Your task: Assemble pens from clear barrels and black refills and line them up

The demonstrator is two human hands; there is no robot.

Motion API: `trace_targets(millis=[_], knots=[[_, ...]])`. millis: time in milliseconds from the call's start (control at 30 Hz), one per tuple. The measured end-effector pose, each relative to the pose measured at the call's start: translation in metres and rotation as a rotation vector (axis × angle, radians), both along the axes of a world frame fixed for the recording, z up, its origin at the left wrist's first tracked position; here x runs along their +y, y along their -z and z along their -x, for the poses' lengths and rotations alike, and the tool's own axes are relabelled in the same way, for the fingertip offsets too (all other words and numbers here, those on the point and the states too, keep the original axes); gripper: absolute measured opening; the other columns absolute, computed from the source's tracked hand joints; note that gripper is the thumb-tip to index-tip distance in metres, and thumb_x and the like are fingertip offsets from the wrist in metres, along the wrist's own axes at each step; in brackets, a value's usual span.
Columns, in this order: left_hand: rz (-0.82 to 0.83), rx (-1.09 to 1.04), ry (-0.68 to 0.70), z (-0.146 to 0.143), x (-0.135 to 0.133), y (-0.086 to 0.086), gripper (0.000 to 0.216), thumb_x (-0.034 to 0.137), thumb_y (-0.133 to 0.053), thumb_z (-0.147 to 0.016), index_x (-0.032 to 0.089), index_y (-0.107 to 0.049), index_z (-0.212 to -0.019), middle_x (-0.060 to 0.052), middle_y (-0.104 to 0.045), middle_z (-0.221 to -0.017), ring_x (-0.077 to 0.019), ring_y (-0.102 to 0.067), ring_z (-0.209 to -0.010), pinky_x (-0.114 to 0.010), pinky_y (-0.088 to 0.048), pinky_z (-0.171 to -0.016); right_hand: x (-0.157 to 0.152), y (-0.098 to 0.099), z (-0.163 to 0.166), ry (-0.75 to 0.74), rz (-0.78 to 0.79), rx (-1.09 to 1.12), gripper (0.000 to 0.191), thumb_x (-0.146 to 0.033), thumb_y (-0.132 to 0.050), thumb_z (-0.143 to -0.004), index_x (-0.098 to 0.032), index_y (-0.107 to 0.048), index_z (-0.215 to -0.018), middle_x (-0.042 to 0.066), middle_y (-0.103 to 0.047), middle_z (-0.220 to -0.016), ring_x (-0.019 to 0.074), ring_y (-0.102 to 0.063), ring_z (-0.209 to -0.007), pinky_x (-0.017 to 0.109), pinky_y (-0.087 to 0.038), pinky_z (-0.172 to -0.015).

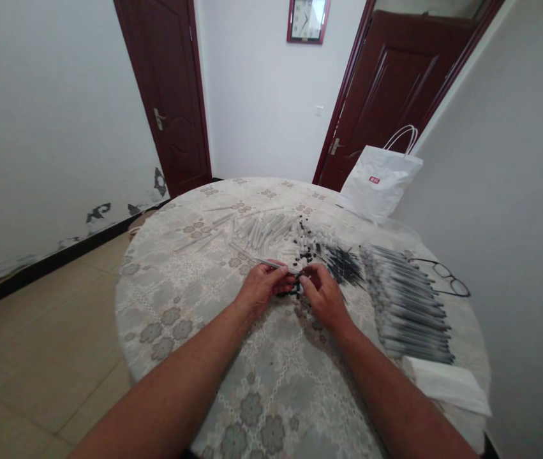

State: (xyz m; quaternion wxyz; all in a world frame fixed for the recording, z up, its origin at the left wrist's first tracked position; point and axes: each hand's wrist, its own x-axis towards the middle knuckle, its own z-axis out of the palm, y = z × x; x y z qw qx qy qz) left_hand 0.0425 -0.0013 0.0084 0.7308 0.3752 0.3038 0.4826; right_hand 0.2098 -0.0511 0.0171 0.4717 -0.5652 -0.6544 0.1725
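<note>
My left hand is closed round a pale, slim pen barrel, which slants up to the left. At the barrel's right end the fingers of my right hand are pinched together; what sits between them is too small to make out. Just beyond my hands lie a loose heap of clear and whitish pen barrels, scattered small black pieces and small white pieces. Thin black pen refills are bunched beyond my right hand. Several pens lie in a stacked row farther right.
A round table with a flowered cloth carries everything. Eyeglasses rest by the right edge, near a folded white packet. At the back right stands a white handled bag. Walls and two dark red doors surround the table.
</note>
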Motion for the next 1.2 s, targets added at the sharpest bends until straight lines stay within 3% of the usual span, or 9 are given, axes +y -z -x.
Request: trace_targets(millis=[133,300,500,567,733,833,967,1067,1200], knots=[[0.01,0.015,0.025,-0.0001,-0.0007,0.0017,0.03,0.027,-0.08,-0.076,0.016,-0.062,-0.097,-0.008,-0.074,-0.089,-0.0184,-0.073,-0.078,-0.03,-0.06,-0.069,0.0006,0.0011,-0.0009,-0.001,0.016,-0.06,0.022,-0.04,-0.047,-0.096,-0.022,-0.06,-0.094,0.001,-0.065,-0.077,0.0176,-0.059,-0.071,0.028,-0.042,-0.066],[0.036,0.014,0.023,-0.0012,-0.0017,0.0016,0.031,0.027,-0.08,-0.075,0.016,-0.061,-0.097,-0.008,-0.073,-0.088,-0.0177,-0.072,-0.076,-0.029,-0.059,-0.067,0.0003,0.0032,0.0007,-0.004,0.091,-0.059,0.037,-0.043,-0.035,-0.101,-0.023,-0.053,-0.075,-0.001,-0.057,-0.063,0.0163,-0.053,-0.059,0.028,-0.037,-0.058],[0.019,0.017,-0.001,-0.0003,-0.0001,0.0012,0.029,0.028,-0.079,-0.077,0.015,-0.062,-0.096,-0.008,-0.073,-0.087,-0.0176,-0.072,-0.076,-0.029,-0.059,-0.066,-0.0009,0.0004,0.0014,-0.031,0.003,-0.064,0.019,-0.039,-0.052,-0.094,-0.022,-0.058,-0.1,0.001,-0.066,-0.087,0.0172,-0.06,-0.075,0.028,-0.042,-0.07],[0.013,0.023,0.01,0.0,-0.0002,0.0013,0.029,0.028,-0.079,-0.077,0.015,-0.062,-0.096,-0.008,-0.073,-0.088,-0.0179,-0.072,-0.076,-0.029,-0.059,-0.066,-0.0005,0.0004,0.0015,-0.033,-0.005,-0.103,0.019,-0.037,-0.049,-0.096,-0.022,-0.059,-0.094,0.001,-0.064,-0.082,0.0172,-0.058,-0.075,0.028,-0.041,-0.07],[0.017,0.038,0.032,0.0002,-0.0012,0.0013,0.03,0.028,-0.08,-0.075,0.016,-0.062,-0.095,-0.008,-0.073,-0.087,-0.0176,-0.072,-0.075,-0.029,-0.059,-0.067,0.001,0.0057,0.0001,-0.075,0.079,-0.053,0.038,-0.042,-0.037,-0.101,-0.023,-0.052,-0.072,-0.001,-0.057,-0.065,0.0158,-0.053,-0.061,0.028,-0.037,-0.06],[0.02,0.04,0.019,0.0003,-0.0008,0.0018,0.03,0.03,-0.08,-0.075,0.016,-0.062,-0.094,-0.007,-0.073,-0.087,-0.0178,-0.072,-0.076,-0.029,-0.059,-0.066,0.0013,0.0062,-0.002,-0.08,0.099,0.011,0.035,-0.043,-0.037,-0.101,-0.023,-0.054,-0.079,-0.002,-0.057,-0.064,0.0159,-0.054,-0.059,0.028,-0.039,-0.059],[0.01,0.045,0.008,0.0003,0.0001,0.0027,0.029,0.031,-0.08,-0.076,0.016,-0.063,-0.094,-0.007,-0.073,-0.087,-0.0173,-0.072,-0.075,-0.029,-0.059,-0.065,0.0009,0.0016,-0.0034,-0.056,-0.002,-0.057,0.018,-0.04,-0.052,-0.095,-0.022,-0.058,-0.096,-0.001,-0.063,-0.079,0.0168,-0.057,-0.07,0.028,-0.041,-0.067],[0.004,0.05,0.016,0.0004,0.0,0.0029,0.03,0.031,-0.081,-0.075,0.016,-0.063,-0.095,-0.006,-0.072,-0.085,-0.0168,-0.071,-0.074,-0.028,-0.059,-0.065,0.0009,0.0007,-0.0025,-0.065,0.008,-0.097,0.02,-0.038,-0.047,-0.097,-0.023,-0.057,-0.089,-0.001,-0.061,-0.075,0.0165,-0.056,-0.069,0.028,-0.039,-0.066],[-0.009,0.062,0.039,0.0008,-0.0005,0.0022,0.031,0.032,-0.082,-0.074,0.016,-0.063,-0.093,-0.007,-0.072,-0.085,-0.0169,-0.071,-0.074,-0.028,-0.059,-0.065,0.0019,0.0047,-0.0017,-0.11,0.095,-0.031,0.037,-0.042,-0.036,-0.102,-0.023,-0.051,-0.074,-0.002,-0.056,-0.064,0.0159,-0.053,-0.062,0.028,-0.037,-0.061]])
